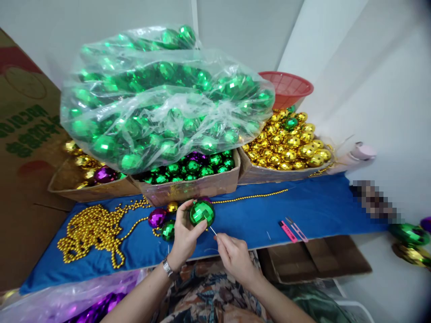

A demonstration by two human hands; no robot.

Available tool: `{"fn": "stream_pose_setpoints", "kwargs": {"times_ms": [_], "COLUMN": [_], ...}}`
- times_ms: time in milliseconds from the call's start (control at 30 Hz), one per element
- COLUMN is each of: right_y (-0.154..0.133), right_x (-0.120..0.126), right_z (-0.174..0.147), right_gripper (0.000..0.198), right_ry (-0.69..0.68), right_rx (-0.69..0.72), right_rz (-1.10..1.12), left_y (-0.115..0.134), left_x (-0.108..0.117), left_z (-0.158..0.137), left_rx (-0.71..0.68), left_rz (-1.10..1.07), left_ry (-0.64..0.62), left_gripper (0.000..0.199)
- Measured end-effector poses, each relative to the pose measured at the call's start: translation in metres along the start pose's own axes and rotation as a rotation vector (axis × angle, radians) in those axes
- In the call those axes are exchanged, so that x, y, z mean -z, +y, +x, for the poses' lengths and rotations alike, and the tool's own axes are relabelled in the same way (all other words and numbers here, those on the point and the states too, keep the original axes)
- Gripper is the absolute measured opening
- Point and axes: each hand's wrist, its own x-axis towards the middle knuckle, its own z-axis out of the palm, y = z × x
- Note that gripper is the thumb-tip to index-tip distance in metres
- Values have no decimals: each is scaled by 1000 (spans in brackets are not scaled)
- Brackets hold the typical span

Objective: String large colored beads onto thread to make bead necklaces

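My left hand [186, 231] is closed around a shiny green faceted ball ornament [202, 212], held above the blue cloth at the front of the table. In my right hand [235, 258], thumb and fingers pinch a thin metal needle-like tool [213, 230], whose far end reaches the lower right of the ball. Whether its tip is inside the ball, I cannot tell. Beside my left hand lie a purple ball [157, 218], another green ball [168, 230] and a small gold ball [172, 207]. A fine thread seems to hang near my right hand.
Gold bead strings [90, 233] lie piled at left. Behind stand cardboard boxes [191, 186] of ornaments, topped by a large clear bag [168, 103] of green balls. A red basket [286, 87] stands behind the gold balls [289, 143]. A pink cutter [287, 231] and thread snips [296, 229] lie at right.
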Motion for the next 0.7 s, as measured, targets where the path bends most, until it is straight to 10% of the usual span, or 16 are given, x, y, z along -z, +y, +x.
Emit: {"fn": "stream_pose_setpoints", "kwargs": {"times_ms": [700], "right_y": [-1], "right_x": [4], "right_z": [-2], "right_gripper": [26], "right_ry": [-32], "right_rx": [-12], "right_rz": [21], "left_y": [-3], "left_x": [0], "left_z": [-6], "left_rx": [-13], "left_rz": [60], "left_ry": [26], "left_gripper": [63]}}
